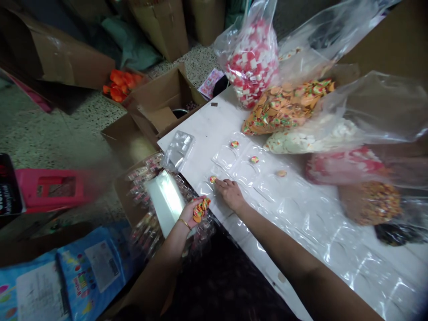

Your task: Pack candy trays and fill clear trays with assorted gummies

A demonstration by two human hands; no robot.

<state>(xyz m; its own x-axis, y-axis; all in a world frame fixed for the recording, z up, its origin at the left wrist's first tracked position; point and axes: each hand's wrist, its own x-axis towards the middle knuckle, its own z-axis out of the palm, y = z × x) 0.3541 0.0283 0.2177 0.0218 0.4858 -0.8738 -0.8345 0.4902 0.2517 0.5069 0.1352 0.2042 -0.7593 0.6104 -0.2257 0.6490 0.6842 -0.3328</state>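
In my left hand (190, 215), palm up beside the table edge, lies a handful of small round orange pieces (200, 209) with red, yellow and green printed faces. The fingers curl around them. My right hand (230, 194) reaches over the table, its fingertips at the edge of one small round piece (213, 179) above a clear plastic tray (204, 188). Whether the thumb pinches it is hard to see. Nearby trays hold a printed piece (234, 143), another printed piece (254, 159) and a plain orange one (281, 173) that seems face down.
Rows of clear trays (307, 223) cover the white table (200, 120). Plastic bags of red-and-white bits (252, 67) and orange pieces (284, 107) stand along the far side. Left are a box of packed items (143, 174), stacked clear trays (179, 149) and blue packets (90, 272).
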